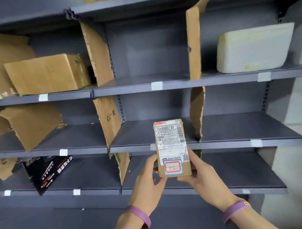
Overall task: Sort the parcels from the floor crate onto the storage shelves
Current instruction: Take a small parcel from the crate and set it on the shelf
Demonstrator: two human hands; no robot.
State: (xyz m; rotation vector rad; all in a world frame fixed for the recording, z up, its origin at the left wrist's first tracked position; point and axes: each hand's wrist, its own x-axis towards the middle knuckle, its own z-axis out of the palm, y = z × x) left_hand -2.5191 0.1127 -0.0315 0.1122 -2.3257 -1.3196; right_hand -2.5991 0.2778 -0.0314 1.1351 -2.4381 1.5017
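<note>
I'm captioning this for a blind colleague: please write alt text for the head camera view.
The left hand and right hand hold a cardboard parcel up before grey storage shelves, its shipping label facing the camera. Cardboard dividers split the shelves into bays; some hold brown boxes, a white foam box, a black box.

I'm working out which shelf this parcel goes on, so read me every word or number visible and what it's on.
"02": handwritten on the red-framed sticker on the parcel.
"CJ": printed on a cardboard divider; the rest is unclear.
Shipping label: barcodes and small print, too small to read.
Black box: white characters, too blurred to read.
Shelf-edge tags: nothing legible.
</note>
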